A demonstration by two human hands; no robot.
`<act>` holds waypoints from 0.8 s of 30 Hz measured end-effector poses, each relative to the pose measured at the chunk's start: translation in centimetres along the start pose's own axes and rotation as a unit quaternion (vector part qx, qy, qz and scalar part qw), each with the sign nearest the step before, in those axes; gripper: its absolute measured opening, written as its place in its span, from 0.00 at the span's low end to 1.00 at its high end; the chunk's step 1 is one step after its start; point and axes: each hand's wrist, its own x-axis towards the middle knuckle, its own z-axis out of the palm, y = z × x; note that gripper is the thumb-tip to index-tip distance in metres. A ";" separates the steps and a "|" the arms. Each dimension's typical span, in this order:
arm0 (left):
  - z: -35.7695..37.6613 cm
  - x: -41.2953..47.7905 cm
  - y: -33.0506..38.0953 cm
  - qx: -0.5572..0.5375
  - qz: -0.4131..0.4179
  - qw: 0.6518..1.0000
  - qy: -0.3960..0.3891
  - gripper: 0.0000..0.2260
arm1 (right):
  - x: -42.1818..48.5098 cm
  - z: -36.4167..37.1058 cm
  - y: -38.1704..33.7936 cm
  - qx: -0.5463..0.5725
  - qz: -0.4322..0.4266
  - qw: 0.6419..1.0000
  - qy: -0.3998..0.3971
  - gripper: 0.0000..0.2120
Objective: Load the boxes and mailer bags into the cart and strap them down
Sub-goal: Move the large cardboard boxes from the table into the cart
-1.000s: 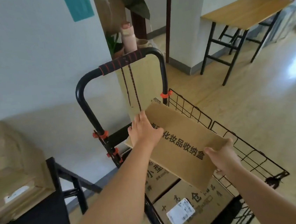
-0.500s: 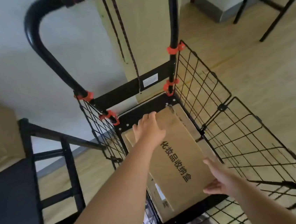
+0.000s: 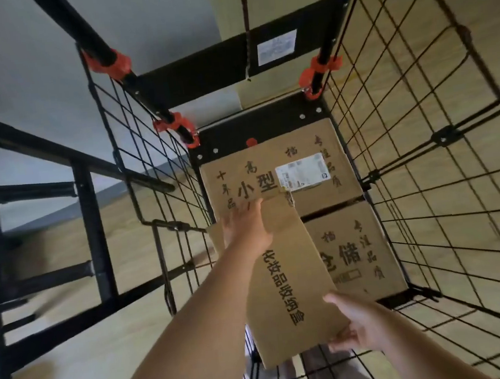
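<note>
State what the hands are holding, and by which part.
A long brown cardboard box with black print: the right hand pinches its near right corner, the left hand lies over its far end.

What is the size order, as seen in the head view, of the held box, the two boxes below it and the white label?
1. The held box, though it is nearest the camera.
2. The far box and near box: too alike to rank, both partly covered.
3. The label.

Packing room (printed cartons point(image 3: 300, 153), wire cart point(image 3: 440, 135))
</note>
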 end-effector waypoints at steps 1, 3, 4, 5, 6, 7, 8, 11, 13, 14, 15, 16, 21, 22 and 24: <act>0.6 0.1 -0.1 0.002 0.007 1.000 0.001 0.36 | 0.3 0.3 0.1 -0.005 0.009 1.000 -0.004 0.31; 1.7 0.0 0.0 0.011 0.023 1.000 0.010 0.36 | 0.6 0.9 0.1 -0.010 0.016 1.000 -0.020 0.29; 2.1 0.0 -0.1 0.015 0.029 0.999 0.018 0.37 | 0.8 1.2 0.1 -0.023 0.018 0.999 -0.021 0.27; 2.3 -0.1 -0.1 0.016 0.033 0.999 0.025 0.37 | 1.1 1.3 0.0 -0.049 0.020 0.998 -0.015 0.26; 2.4 -0.1 -0.2 0.012 0.035 0.999 0.028 0.37 | 1.3 1.5 -0.1 -0.084 0.021 0.996 -0.006 0.24; 2.4 -0.1 -0.3 0.007 0.036 0.999 0.027 0.37 | 1.4 1.5 -0.3 -0.122 0.020 0.992 0.007 0.22; 2.4 -0.3 -0.3 0.001 0.030 0.999 0.026 0.38 | 1.5 1.5 -0.4 -0.173 0.009 0.985 0.026 0.19; 2.5 -1.4 -0.4 -0.052 -0.070 0.994 0.064 0.44 | 2.1 1.4 -0.7 -0.359 -0.140 0.911 0.149 0.11; 2.7 -2.0 -0.8 -0.128 -0.163 0.976 0.072 0.49 | 2.1 1.5 -1.1 -0.391 -0.249 0.862 0.206 0.08; 2.9 -2.3 -1.0 -0.162 -0.190 0.966 0.065 0.51 | 1.8 1.6 -1.3 -0.386 -0.282 0.851 0.217 0.08; 3.0 -2.4 -1.2 -0.190 -0.207 0.958 0.061 0.52 | 1.7 1.8 -1.5 -0.378 -0.305 0.846 0.220 0.11; 3.0 -2.5 -1.2 -0.215 -0.219 0.950 0.061 0.52 | 1.7 1.9 -1.7 -0.370 -0.317 0.847 0.212 0.16; 3.0 -2.4 -1.6 -0.190 -0.211 0.958 0.033 0.47 | 1.9 2.4 -2.0 -0.365 -0.325 0.857 0.164 0.14; 3.0 -2.5 -1.6 -0.163 -0.197 0.967 0.021 0.44 | 2.0 2.5 -1.9 -0.371 -0.323 0.854 0.170 0.13; 2.9 -2.8 -1.6 -0.134 -0.184 0.974 0.012 0.41 | 2.3 2.6 -1.6 -0.384 -0.321 0.845 0.189 0.12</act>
